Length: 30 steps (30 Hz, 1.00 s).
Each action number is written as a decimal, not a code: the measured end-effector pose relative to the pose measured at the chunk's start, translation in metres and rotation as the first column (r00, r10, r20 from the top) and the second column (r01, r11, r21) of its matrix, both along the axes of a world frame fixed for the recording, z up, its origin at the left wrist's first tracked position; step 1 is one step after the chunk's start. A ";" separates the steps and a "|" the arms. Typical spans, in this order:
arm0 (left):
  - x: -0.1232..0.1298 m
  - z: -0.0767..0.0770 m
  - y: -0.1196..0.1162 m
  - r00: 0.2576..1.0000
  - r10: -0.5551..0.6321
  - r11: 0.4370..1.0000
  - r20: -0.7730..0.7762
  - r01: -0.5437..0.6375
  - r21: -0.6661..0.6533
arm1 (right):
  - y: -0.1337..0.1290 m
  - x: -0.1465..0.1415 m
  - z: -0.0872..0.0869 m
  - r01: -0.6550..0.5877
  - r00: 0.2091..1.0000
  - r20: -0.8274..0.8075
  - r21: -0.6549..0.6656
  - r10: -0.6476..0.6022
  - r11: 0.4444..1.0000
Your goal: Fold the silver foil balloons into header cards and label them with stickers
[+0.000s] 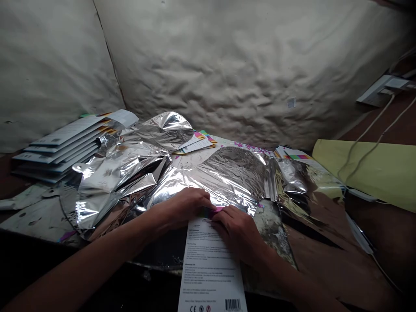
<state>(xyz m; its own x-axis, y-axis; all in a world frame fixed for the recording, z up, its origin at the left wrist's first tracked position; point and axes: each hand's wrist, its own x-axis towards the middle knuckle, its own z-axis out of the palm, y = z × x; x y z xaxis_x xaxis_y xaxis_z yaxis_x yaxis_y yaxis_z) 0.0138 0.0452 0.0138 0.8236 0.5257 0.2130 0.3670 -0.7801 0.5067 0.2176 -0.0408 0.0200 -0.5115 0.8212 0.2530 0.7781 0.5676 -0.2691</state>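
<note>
Nearest the camera, a long white card [208, 273] covered in small print stretches from the grip back toward the body, with its barcode [232, 304] at the end farthest from the fingers. Its far end, showing a pink strip [214, 211], sits right between the two hands. The left hand [191, 203] curls its fingers in at the left side of that end, and the right hand [238, 227] bends over the right side; each grip is clamped on the card, the pink strip peeking out between them. Just beyond the grip, shiny silver film [232, 173] spreads over the stained bench [273, 229], with a crumpled heap of foil [110, 173] to the left. Farther left of the grip stands a stack of folded cards [65, 143]; well to the right lies a yellow sheet [373, 169], crossed by white cables [370, 141].
</note>
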 end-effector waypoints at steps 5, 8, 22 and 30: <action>0.001 0.002 -0.002 0.997 -0.073 0.996 -0.028 0.074 0.050 | 0.001 -0.007 0.011 -0.001 0.994 0.112 0.062 -0.006 0.998; 0.000 0.008 -0.003 0.993 -0.119 0.993 -0.028 0.119 0.007 | 0.002 -0.008 0.020 0.005 0.997 0.076 -0.060 0.000 0.998; -0.018 0.017 -0.004 0.998 0.015 0.985 -0.068 -0.027 -0.171 | 0.034 0.004 0.024 -0.027 0.998 -0.057 -0.550 -0.005 0.835; -0.008 0.009 -0.014 0.922 0.378 0.911 -0.084 -0.386 -0.144 | 0.044 0.016 0.000 0.083 0.981 -0.141 -0.311 -0.133 0.947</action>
<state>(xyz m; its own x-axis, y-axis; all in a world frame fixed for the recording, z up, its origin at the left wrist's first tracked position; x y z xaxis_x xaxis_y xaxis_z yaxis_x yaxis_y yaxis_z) 0.0056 0.0308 0.0231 0.5610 0.8253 0.0648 0.6512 -0.4883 0.5810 0.2336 0.0033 0.0203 -0.3889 0.9197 0.0547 0.7636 0.3550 -0.5393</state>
